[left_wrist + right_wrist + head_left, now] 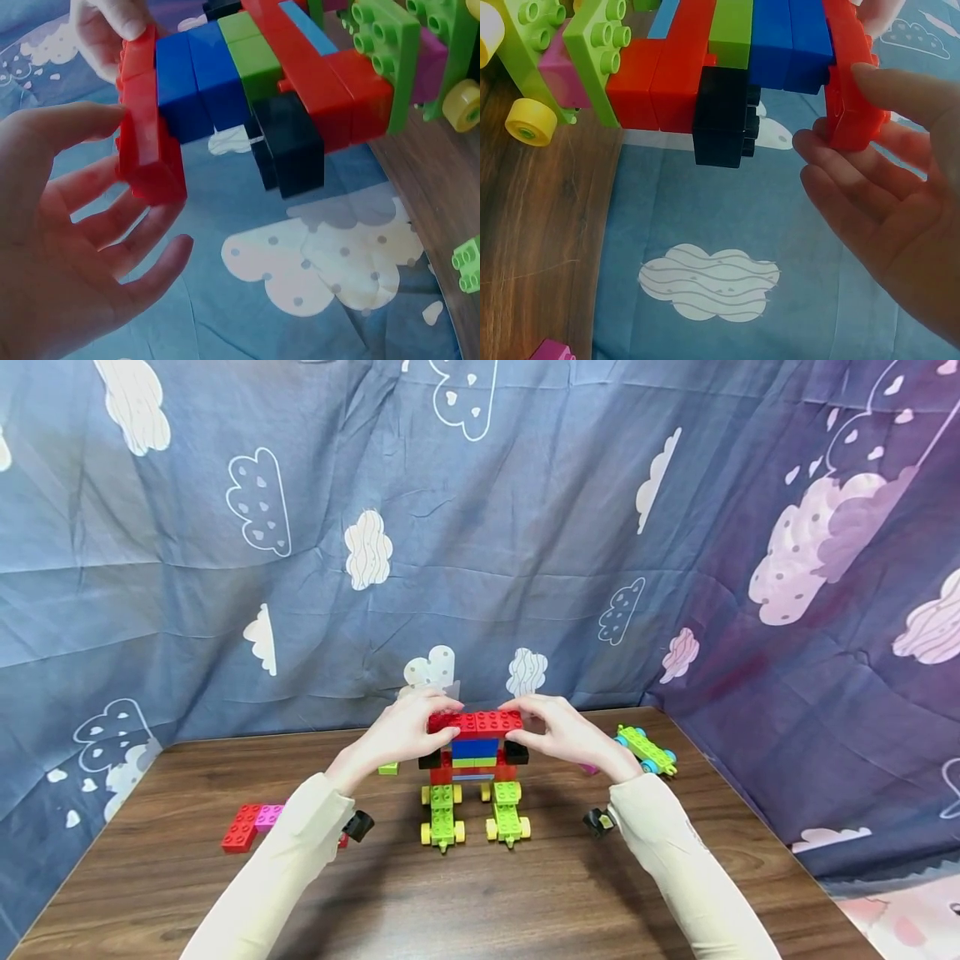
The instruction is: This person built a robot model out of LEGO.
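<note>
A figure of toy building bricks stands upright on two lime wheeled bases (442, 814) with yellow wheels. Across its top run two red bricks (498, 722), end to end. My left hand (408, 724) pinches the left end of this red row between thumb and fingers. At the opposite end, the thumb and fingers of my right hand (562, 731) hold the other red brick (853, 105). Under the row are blue bricks (196, 86), then lime bricks (251, 60) and a red layer. A black brick (291, 142) juts out on each side.
On the table's left lie a red brick (242, 828) and a pink brick (268, 817), partly behind my left sleeve. A small lime brick (387, 768) sits behind the left forearm. At the right back stands another lime wheeled base (648, 752) with blue wheels. Patterned cloth (480, 527) hangs behind.
</note>
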Action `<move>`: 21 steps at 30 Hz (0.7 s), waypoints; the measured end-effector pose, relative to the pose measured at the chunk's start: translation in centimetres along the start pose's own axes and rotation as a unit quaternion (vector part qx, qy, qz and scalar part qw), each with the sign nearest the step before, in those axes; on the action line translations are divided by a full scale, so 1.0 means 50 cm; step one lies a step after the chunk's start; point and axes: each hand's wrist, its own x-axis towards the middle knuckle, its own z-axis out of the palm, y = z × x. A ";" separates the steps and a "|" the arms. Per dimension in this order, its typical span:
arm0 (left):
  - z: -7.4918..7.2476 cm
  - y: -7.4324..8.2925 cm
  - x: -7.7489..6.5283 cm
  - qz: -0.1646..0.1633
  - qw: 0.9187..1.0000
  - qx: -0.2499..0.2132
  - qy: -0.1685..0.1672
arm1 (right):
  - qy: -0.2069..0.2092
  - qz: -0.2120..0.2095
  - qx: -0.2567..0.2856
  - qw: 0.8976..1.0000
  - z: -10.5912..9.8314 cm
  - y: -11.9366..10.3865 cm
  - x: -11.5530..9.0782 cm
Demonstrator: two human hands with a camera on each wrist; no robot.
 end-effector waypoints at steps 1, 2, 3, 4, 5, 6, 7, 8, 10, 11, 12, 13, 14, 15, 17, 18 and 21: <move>-0.002 -0.002 -0.003 -0.008 1.000 0.001 0.000 | 0.000 0.000 0.004 1.000 0.000 0.000 0.000; -0.004 -0.003 -0.005 -0.016 1.000 0.000 0.000 | 0.000 -0.001 0.006 1.000 0.000 0.001 0.000; -0.005 -0.006 -0.007 -0.020 1.000 -0.001 0.002 | 0.000 -0.003 0.006 1.000 0.000 0.003 0.000; -0.005 -0.008 -0.008 -0.024 1.000 -0.003 0.004 | 0.001 -0.004 0.005 1.000 0.000 0.004 0.000; -0.005 -0.010 -0.009 -0.026 1.000 -0.005 0.006 | 0.003 -0.007 0.003 1.000 0.001 0.005 0.001; -0.004 -0.012 -0.009 -0.026 1.000 -0.007 0.008 | 0.004 -0.010 0.003 1.000 0.002 0.006 0.002; -0.004 -0.013 -0.009 -0.024 1.000 -0.008 0.011 | 0.005 -0.014 0.001 1.000 0.002 0.007 0.003; -0.004 -0.013 -0.009 -0.023 1.000 -0.009 0.013 | 0.007 -0.018 -0.002 1.000 0.004 0.008 0.005; -0.003 -0.013 -0.008 -0.022 1.000 -0.011 0.016 | 0.009 -0.026 -0.004 1.000 0.007 0.008 0.008; -0.002 -0.014 -0.009 -0.022 1.000 -0.013 0.017 | 0.010 -0.030 -0.003 1.000 0.008 0.008 0.009; -0.002 -0.015 -0.009 -0.021 1.000 -0.015 0.018 | 0.011 -0.032 -0.002 0.999 0.009 0.007 0.010; -0.002 -0.015 -0.009 -0.020 0.999 -0.017 0.019 | 0.011 -0.033 -0.001 0.999 0.010 0.006 0.012; -0.001 -0.016 -0.010 -0.018 0.999 -0.021 0.021 | 0.012 -0.034 0.000 0.999 0.011 0.005 0.013; -0.001 -0.017 -0.010 -0.017 0.999 -0.024 0.022 | 0.012 -0.034 0.001 0.999 0.011 0.004 0.013; -0.001 -0.018 -0.011 -0.015 0.999 -0.030 0.024 | 0.012 -0.032 0.001 0.999 0.012 0.002 0.014; -0.001 -0.019 -0.012 -0.015 0.999 -0.032 0.025 | 0.011 -0.030 0.000 0.999 0.012 0.001 0.015; 0.001 -0.021 -0.012 -0.013 0.999 -0.035 0.025 | 0.008 -0.028 -0.001 1.000 0.013 -0.001 0.015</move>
